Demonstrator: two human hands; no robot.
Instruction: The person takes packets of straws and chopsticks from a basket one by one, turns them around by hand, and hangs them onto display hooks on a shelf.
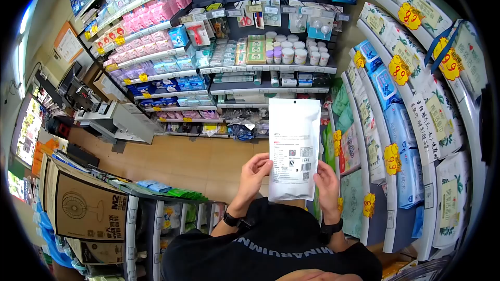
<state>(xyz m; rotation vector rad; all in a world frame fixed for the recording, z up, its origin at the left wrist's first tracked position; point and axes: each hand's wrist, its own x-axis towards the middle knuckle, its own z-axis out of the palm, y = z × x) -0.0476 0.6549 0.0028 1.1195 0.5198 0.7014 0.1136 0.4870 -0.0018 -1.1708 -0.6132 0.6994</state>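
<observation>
White packet held midair, printed face turned toward camera; left edge gripped by fingers of left hand, right edge by fingers of right hand. Beyond, white tubs displayed near right end of shelf.

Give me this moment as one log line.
held: white rectangular printed pouch; left hand: left edge; right hand: right edge; print: facing camera

Bright, mostly even light; a white strip glares far left of the grip. Within it, the pack's small print blurs. Rightward, shelves bow toward black edges.
</observation>
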